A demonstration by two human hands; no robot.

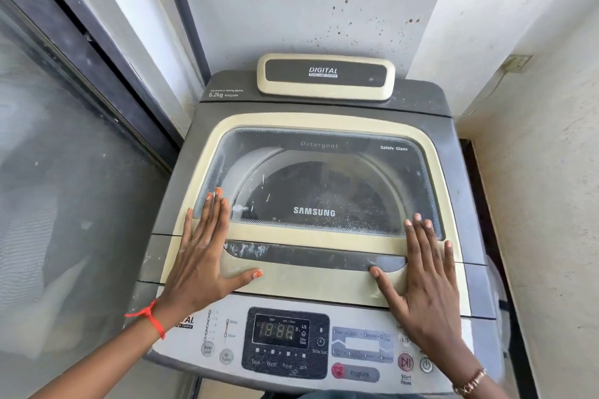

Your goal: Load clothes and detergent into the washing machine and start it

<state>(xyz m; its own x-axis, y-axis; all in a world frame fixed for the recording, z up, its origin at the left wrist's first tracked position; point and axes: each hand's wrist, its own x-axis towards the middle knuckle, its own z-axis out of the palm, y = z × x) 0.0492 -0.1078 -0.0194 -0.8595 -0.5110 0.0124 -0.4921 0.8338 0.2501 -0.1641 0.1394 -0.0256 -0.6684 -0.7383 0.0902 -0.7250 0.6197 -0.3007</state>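
Both hands flat on the closed washer lid

Left hand point(203, 248) and right hand point(424, 272) lie palm-down, fingers straight and spread, holding nothing, on the cream-framed glass lid point(319, 236) of the grey top-loading washing machine point(453, 146) standing in the corner.

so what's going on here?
A person has both hands flat on the closed lid of a top-load washing machine: left hand at the lid's left edge, right hand at its right front corner. The display is lit; the Start/Pause button is untouched. Contents can't be made out through the glass window.
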